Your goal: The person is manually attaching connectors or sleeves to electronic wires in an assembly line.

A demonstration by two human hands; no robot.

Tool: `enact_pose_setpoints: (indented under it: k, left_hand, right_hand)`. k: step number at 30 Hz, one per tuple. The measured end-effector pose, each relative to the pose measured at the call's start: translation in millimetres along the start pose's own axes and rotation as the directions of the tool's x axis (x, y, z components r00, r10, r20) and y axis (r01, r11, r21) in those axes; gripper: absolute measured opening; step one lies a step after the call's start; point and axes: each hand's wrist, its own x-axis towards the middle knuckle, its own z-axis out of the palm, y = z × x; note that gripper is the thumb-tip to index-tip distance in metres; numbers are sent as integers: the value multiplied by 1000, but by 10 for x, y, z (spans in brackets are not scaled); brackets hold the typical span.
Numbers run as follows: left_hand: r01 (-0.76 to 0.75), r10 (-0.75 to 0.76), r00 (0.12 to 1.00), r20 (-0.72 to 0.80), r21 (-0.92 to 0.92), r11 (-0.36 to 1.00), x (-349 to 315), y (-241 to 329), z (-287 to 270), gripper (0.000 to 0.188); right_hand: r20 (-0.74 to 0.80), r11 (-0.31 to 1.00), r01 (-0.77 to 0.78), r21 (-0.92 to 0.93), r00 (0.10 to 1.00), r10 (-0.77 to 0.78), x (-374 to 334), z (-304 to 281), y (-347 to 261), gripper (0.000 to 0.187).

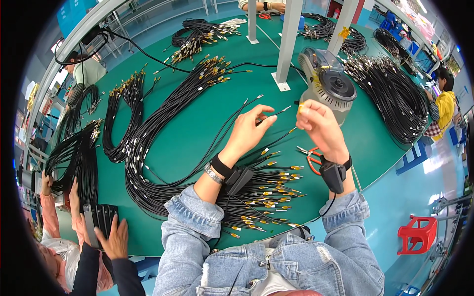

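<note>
Cable (281, 112) is poking past ur left hand (251, 129), loosely pinching it over the worktop (373, 155); ur right hand (320, 122) is tightly pinching a yellow bit (300, 107). Gripping nearer the cable tip is prob steadying it.

The right fingers (310, 113) partly hide a tiny yellow piece (300, 107)

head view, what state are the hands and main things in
left hand: pinching a black cable near its end
right hand: closed on a small yellow piece
pliers: lying on the table, handles spread
machine: standing, on or off unclear
long cable bundle: bent round, ends fanned
red stool: unoccupied
</note>
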Motion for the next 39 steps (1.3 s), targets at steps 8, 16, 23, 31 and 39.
enact_pose_setpoints:
  k: [8,16,23,31,39]
  left_hand:
    - [-166,168,983,-76,24,986,-33,329,48,13]
    - [-513,675,726,-135,547,661,-115,278,111,15]
    - [-575,749,660,-57,603,553,-149,240,112,21]
    - [-614,791,612,-23,616,493,-170,212,99,34]
    - [-643,808,589,6,608,465,-179,216,71,35]
  right_hand:
    - [27,964,-60,-261,997,69,-186,76,31,9]
    - [-71,954,-171,-246,985,158,-239,69,13,9]
    - [-63,948,-269,-169,963,262,-239,-1,-3,9]
    - [-67,940,-299,-162,954,292,-247,-17,-4,8]
    - [-55,935,-311,-171,950,306,-250,-6,-23,10]
